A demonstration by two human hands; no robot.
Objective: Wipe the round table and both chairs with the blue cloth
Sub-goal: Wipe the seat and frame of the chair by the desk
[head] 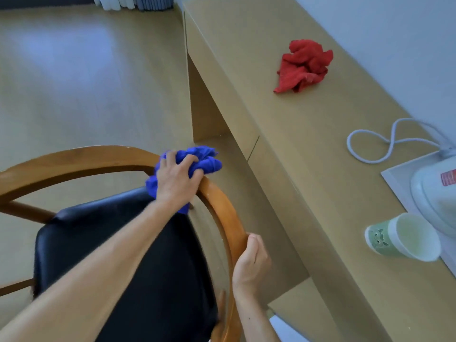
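Forearms fill the bottom of the view, both bare, 1 per side, reaching up over the chair (81, 159). Chair has a curved wooden back rail and a black padded seat (138, 262); it sits just beside the long tan desk (308, 169) that runs along the wall on the right. Floor (86, 70) is pale wood, with curtain hems at the top edge.

Left hand (176, 182) is clenched around the blue cloth (197, 160), pressing the bunched cloth down on top of the back rail where it curves toward the desk. Part of the cloth hangs below the hand on the seat side, the rest bulges out past the fingers (188, 160).

Right hand (251, 260) grasps the same rail lower down, near its end, fingers curled around the wood from the outer side.

On the desk, in size order: a white appliance (434, 191) at the right edge, resting on a white sheet, type unclear; a crumpled red cloth (304, 65) well apart at the far end; a looped white cord (375, 141) running to the appliance; a green and white cup (404, 236) lying on its side, open mouth toward the camera, just beside the appliance.

Round table not in view.
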